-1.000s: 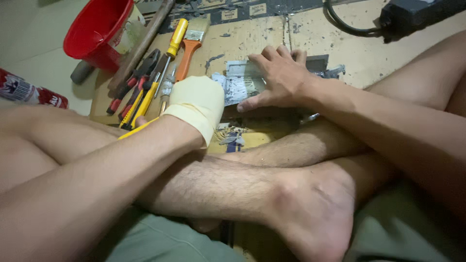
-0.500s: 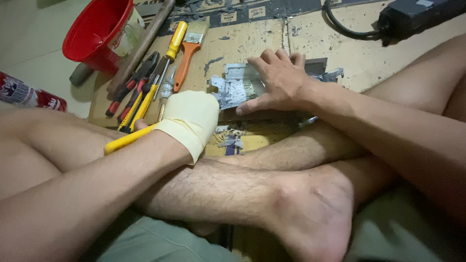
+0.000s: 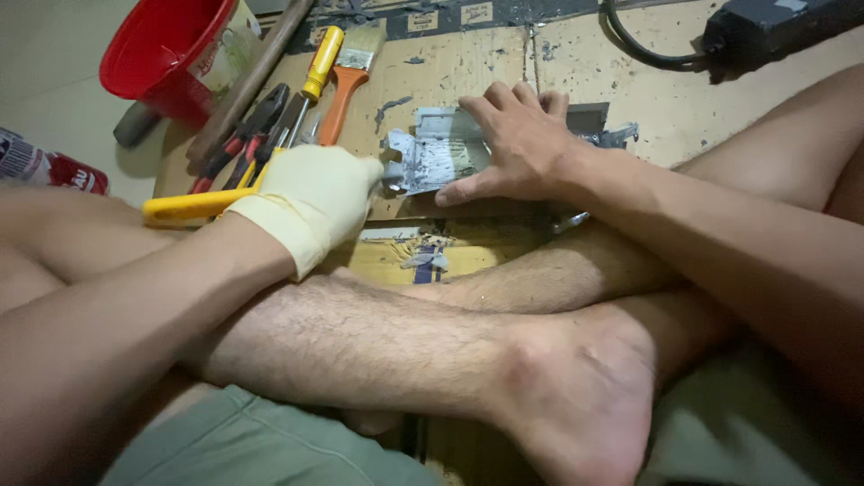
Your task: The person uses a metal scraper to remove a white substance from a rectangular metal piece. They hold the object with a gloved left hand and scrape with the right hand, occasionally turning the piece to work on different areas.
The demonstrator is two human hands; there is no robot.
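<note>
My left hand (image 3: 310, 193), in a pale yellow glove, is closed around a yellow-handled tool (image 3: 184, 209) whose handle sticks out to the left; its working end is hidden by the glove, right at the left edge of a grey, paint-crusted metal piece (image 3: 432, 157). My right hand (image 3: 517, 144), bare, lies flat on that piece with fingers spread, pressing it onto the cardboard (image 3: 432, 67). My crossed bare legs fill the lower part of the view.
A red bucket (image 3: 166, 49) stands at the upper left. Beside it lie a wooden handle (image 3: 247, 85), a yellow screwdriver (image 3: 317, 81), an orange-handled paintbrush (image 3: 346, 76) and pliers (image 3: 252, 126). A black box with a cable (image 3: 765, 27) sits upper right. A red can (image 3: 45, 166) lies left.
My gloved left hand has moved right and slightly down, drawing the yellow-handled tool away from the tool pile to the metal piece. My right hand has stayed on the piece.
</note>
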